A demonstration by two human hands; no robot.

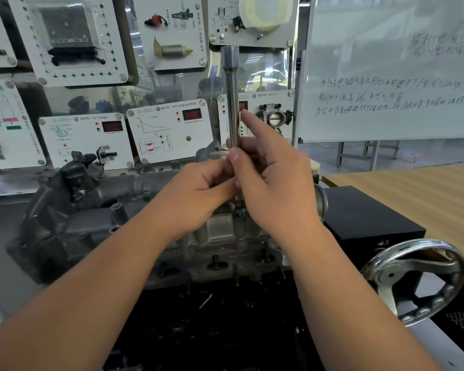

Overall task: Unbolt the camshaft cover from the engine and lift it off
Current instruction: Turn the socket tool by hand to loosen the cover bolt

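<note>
Head view: both hands meet over the engine (91,223), working one upright extension bar (232,103) with a socket end at its top. Left hand (198,194) has its fingers curled, pinching the bar low down; right hand (273,188) grips the shaft just beside it, thumb across the bar, index finger pointing up along it. The bar's lower tip drops to a bolt (239,212) on the camshaft cover (150,183), which sits on top of the engine, not lifted; whether the tip is fully seated is hidden by the hands. Looks like finger-spinning a loosened bolt. Risks: the bar is tall and held only low, so a tilt could slip the tip off the bolt head; a freed bolt could drop into the dark bay below. Handwheel (413,277) at right, whiteboard (386,62) behind.
</note>
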